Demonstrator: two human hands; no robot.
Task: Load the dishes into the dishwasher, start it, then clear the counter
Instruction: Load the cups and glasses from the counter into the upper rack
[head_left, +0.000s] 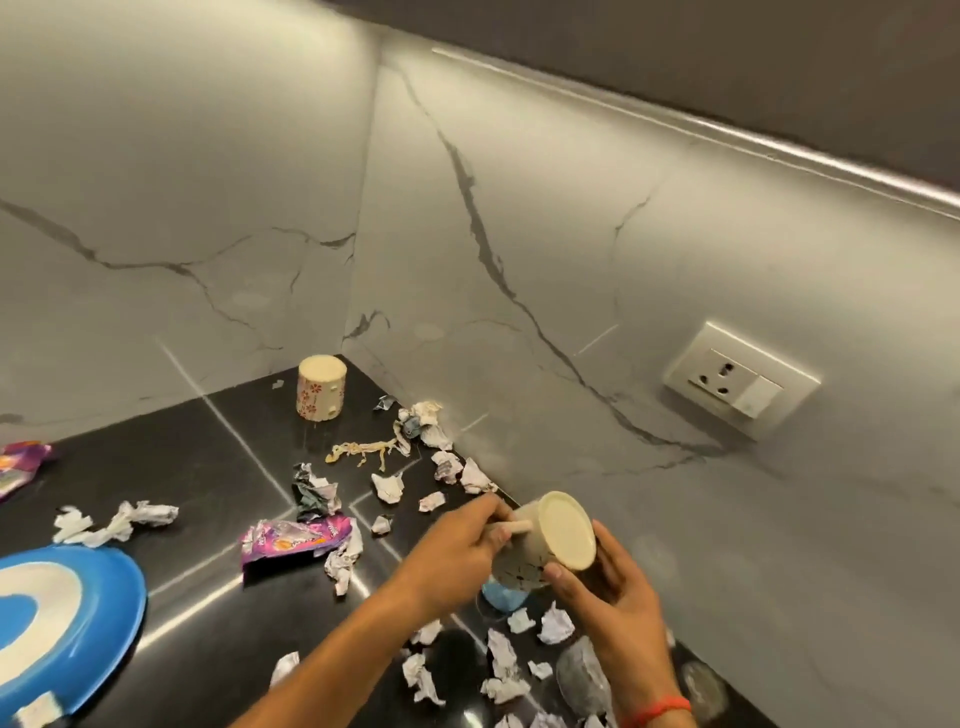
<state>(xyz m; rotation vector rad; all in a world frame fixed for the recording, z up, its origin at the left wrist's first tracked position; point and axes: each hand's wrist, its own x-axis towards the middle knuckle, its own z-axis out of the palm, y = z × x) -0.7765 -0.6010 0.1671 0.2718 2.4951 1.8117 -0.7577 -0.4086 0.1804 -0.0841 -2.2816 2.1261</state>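
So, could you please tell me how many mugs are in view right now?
2. One mug is held between the left hand and right hand, base towards the camera. The other mug stands upside down in the counter's back corner. Litter could hide more.

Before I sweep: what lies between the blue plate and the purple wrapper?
Head view: only bare black counter between blue plate and purple wrapper; crumpled paper lies farther back.
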